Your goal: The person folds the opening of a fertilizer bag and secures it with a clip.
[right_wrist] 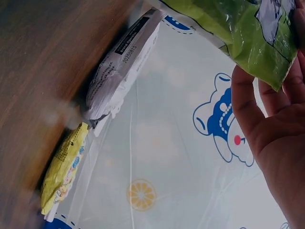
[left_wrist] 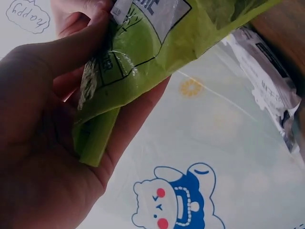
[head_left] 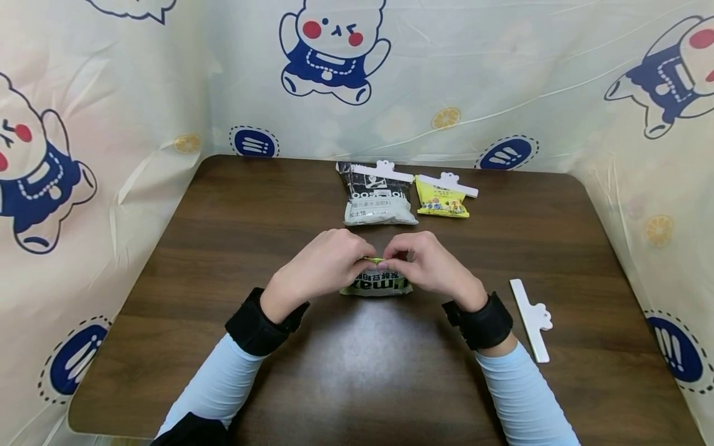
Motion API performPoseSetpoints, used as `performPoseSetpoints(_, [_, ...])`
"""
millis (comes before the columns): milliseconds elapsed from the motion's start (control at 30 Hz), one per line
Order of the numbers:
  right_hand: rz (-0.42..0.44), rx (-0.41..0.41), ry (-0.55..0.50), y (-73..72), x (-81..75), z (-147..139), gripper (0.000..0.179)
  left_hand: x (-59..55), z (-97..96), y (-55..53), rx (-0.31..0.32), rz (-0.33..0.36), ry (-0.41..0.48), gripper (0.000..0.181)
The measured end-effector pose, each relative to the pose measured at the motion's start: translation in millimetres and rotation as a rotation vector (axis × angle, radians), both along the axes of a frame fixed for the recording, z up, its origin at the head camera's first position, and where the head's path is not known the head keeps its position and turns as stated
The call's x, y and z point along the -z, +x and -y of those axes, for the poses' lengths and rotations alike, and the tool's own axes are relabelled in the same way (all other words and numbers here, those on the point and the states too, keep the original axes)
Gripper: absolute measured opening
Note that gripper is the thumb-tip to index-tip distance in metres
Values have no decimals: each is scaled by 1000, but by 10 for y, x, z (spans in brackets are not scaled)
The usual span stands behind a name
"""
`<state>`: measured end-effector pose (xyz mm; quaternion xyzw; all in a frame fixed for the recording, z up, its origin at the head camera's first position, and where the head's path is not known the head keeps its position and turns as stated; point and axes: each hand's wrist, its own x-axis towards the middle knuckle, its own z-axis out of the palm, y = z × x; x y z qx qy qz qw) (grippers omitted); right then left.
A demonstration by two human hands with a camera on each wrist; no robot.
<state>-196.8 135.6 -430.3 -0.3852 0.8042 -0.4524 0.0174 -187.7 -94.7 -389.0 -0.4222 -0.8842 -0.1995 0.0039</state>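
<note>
A small green bag [head_left: 378, 285] with black lettering stands between my hands at the middle of the table. My left hand [head_left: 329, 260] pinches its top edge from the left. From the other side, the fingers and thumb of my right hand [head_left: 432, 263] pinch the same edge, close to the left fingertips. Up close in the left wrist view, the green bag [left_wrist: 157, 52] lies across the fingers, and a flat green strip of it hangs into the palm. The right wrist view shows a corner of the green bag [right_wrist: 262, 52] at the right fingertips.
A black-and-grey bag [head_left: 379, 201] and a yellow packet [head_left: 442, 199] sit at the back of the wooden table [head_left: 223, 248], each with a white clip along its top. A loose white clip [head_left: 532, 319] lies right of my right wrist. Patterned cloth [head_left: 418, 74] hangs around the table.
</note>
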Motion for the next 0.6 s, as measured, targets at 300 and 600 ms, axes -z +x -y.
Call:
performPoseSetpoints(300, [50, 8, 107, -46, -48, -116, 5, 13, -26, -2, 7, -2, 24, 13])
performPoseSetpoints(600, [127, 48, 239, -122, -79, -330, 14, 2, -17, -3, -7, 14, 30, 16])
